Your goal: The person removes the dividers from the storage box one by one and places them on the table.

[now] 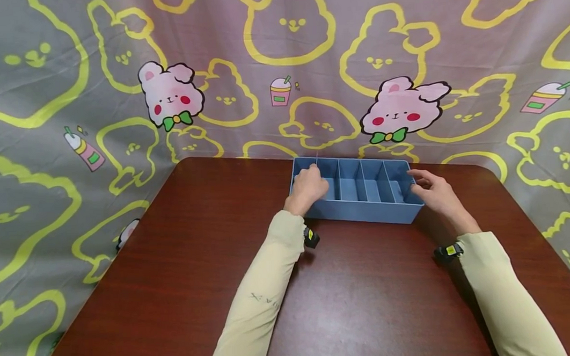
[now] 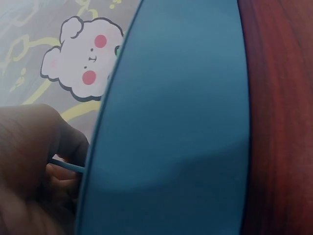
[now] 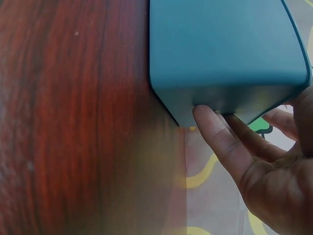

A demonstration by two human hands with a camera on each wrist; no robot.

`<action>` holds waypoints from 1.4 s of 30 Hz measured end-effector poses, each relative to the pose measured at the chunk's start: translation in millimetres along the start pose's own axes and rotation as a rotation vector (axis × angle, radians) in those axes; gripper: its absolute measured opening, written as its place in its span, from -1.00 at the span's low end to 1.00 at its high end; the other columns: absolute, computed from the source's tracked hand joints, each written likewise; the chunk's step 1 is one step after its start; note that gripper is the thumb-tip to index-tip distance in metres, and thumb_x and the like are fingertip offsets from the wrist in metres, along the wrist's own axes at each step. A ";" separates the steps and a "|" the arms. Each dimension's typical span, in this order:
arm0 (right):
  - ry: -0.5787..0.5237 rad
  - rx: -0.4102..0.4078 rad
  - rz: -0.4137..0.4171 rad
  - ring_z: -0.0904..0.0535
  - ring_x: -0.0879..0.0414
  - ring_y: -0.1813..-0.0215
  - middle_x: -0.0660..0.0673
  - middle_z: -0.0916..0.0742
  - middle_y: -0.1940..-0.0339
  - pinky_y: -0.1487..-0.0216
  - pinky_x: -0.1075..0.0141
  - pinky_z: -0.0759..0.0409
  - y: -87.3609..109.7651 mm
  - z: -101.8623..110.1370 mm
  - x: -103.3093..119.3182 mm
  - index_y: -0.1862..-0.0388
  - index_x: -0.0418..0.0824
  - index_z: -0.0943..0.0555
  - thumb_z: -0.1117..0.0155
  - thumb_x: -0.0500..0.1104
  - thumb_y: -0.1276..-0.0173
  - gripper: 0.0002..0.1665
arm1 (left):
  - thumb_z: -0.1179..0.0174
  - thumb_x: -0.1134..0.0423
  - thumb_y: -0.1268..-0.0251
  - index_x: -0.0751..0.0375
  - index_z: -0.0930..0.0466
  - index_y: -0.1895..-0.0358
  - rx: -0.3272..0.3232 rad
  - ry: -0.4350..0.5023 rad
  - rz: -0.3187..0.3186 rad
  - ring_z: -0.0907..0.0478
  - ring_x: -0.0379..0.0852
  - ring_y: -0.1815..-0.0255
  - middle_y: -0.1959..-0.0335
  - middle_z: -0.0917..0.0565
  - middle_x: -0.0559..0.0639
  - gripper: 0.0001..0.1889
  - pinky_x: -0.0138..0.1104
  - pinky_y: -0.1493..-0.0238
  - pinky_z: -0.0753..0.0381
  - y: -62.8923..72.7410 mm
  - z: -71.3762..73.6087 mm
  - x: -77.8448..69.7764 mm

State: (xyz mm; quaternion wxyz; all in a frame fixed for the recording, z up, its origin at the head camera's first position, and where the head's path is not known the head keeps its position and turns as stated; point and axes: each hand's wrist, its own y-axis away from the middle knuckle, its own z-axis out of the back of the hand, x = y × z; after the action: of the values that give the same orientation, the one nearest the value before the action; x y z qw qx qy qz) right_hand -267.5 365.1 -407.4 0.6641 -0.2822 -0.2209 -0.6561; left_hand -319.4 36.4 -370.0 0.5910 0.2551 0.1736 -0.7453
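Observation:
A long blue box (image 1: 364, 212) with several compartments stands at the back of the table. My left hand (image 1: 307, 188) reaches over its front rim near the left end. Its thumb and fingers pinch the top edge of a thin blue divider (image 2: 68, 165); the hand hides much of that divider. At the box's right end is my right hand (image 1: 438, 194). In the right wrist view, its extended fingers (image 3: 222, 142) rest against the outside of the end wall (image 3: 188, 100), with another part of the hand up by the rim.
The box sits on a dark red-brown wooden table (image 1: 211, 246) with rounded corners. A grey cloth (image 1: 229, 36) printed with rabbits and drinks hangs right behind the table and along its sides. Each wrist wears a small black camera (image 1: 310, 237).

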 end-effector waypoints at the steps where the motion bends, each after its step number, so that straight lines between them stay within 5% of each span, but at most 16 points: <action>1: -0.002 0.001 0.000 -0.41 -0.32 -0.22 -0.45 -0.48 -0.30 0.05 0.05 -0.51 -0.3 0.1 0.3 -0.48 -0.14 -0.29 0.01 -0.05 -0.52 -0.41 | 0.11 0.28 -0.37 0.29 -0.17 -0.47 0.005 0.008 0.000 -0.15 -0.13 0.78 0.69 -0.36 -0.01 -0.42 -0.31 0.72 -0.22 -0.2 2.1 -0.7; 11: 0.001 0.008 -0.002 -0.40 -0.33 -0.23 -0.46 -0.46 -0.31 0.00 -0.05 -0.51 -1.4 0.8 2.9 -0.49 -0.14 -0.28 0.02 -0.05 -0.52 -0.40 | 0.13 0.31 -0.35 0.27 -0.45 0.01 0.032 0.051 -0.021 -0.07 -0.16 0.83 0.78 -0.26 -0.07 -0.75 -0.34 0.76 -0.12 -2.5 24.3 -7.0; 15: -0.001 0.010 -0.002 -0.40 -0.34 -0.23 -0.46 -0.46 -0.31 -0.02 -0.09 -0.52 -0.8 0.0 2.6 -0.49 -0.15 -0.28 0.01 -0.05 -0.52 -0.40 | 0.11 0.32 -0.32 0.17 -0.38 0.54 0.034 0.050 -0.021 -0.34 -0.07 0.84 0.82 -0.24 -0.08 -0.77 -0.35 0.78 -0.23 -2.2 32.8 -9.9; 20: 0.000 0.011 -0.002 -0.39 -0.35 -0.25 -0.47 -0.45 -0.32 -0.06 -0.16 -0.51 -0.8 -1.1 1.3 -0.49 -0.15 -0.28 0.01 -0.05 -0.52 -0.40 | 0.12 0.32 -0.33 0.10 -0.29 0.64 0.026 0.077 -0.021 -0.66 0.17 0.61 0.84 -0.25 -0.07 -0.69 -0.33 0.78 -0.37 2.0 40.5 -12.6; 28: 0.002 0.010 -0.005 -0.39 -0.35 -0.25 -0.46 -0.45 -0.32 -0.07 -0.17 -0.51 -0.3 -1.3 1.5 -0.49 -0.15 -0.29 0.00 -0.06 -0.52 -0.40 | 0.12 0.22 -0.40 0.16 -0.44 0.46 -0.019 0.106 -0.032 -0.68 0.06 0.64 0.75 -0.40 -0.03 -0.75 -0.29 0.64 -0.58 7.1 50.8 -17.1; 33: -0.004 0.007 0.002 -0.39 -0.35 -0.24 -0.46 -0.46 -0.32 -0.03 -0.13 -0.51 0.1 -0.1 3.1 -0.49 -0.15 -0.28 0.02 -0.05 -0.52 -0.40 | 0.08 0.19 -0.42 0.30 -0.51 0.05 -0.028 0.123 -0.052 -0.64 -0.05 0.73 0.51 -0.56 0.11 -0.72 -0.31 0.58 -0.62 8.2 54.0 -18.4; 37: 0.007 0.005 0.002 -0.40 -0.35 -0.24 -0.47 -0.46 -0.31 -0.04 -0.13 -0.50 -0.2 0.0 3.0 -0.48 -0.16 -0.29 0.02 -0.05 -0.52 -0.41 | 0.07 0.18 -0.44 0.19 -0.22 -0.46 -0.009 0.161 -0.066 -0.67 0.02 0.67 0.32 -0.62 0.27 -0.45 -0.26 0.49 -0.67 10.5 52.5 -17.0; 40: 0.014 0.004 0.001 -0.40 -0.35 -0.24 -0.47 -0.47 -0.31 -0.06 -0.16 -0.50 -0.5 -0.2 2.1 -0.48 -0.16 -0.30 0.00 -0.06 -0.52 -0.41 | 0.06 0.16 -0.45 0.06 -0.07 -0.55 0.010 0.188 -0.063 -0.70 0.06 0.61 0.27 -0.61 0.25 -0.37 -0.24 0.43 -0.68 12.0 50.5 -15.3; 42: 0.017 0.004 0.001 -0.40 -0.35 -0.24 -0.47 -0.46 -0.31 -0.08 -0.18 -0.50 -0.2 -0.2 1.8 -0.48 -0.16 -0.30 0.00 -0.06 -0.52 -0.41 | 0.05 0.15 -0.45 0.09 -0.14 -0.53 0.020 0.205 -0.064 -0.69 0.07 0.58 0.19 -0.59 0.23 -0.40 -0.24 0.42 -0.68 12.8 49.4 -14.2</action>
State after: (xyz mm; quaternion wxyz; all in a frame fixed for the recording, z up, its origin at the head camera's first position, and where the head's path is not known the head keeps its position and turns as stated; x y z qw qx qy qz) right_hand -267.7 363.7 -406.3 0.6671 -0.2753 -0.2163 -0.6576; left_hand -313.1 17.0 -321.1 0.5437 0.3300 0.2337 -0.7355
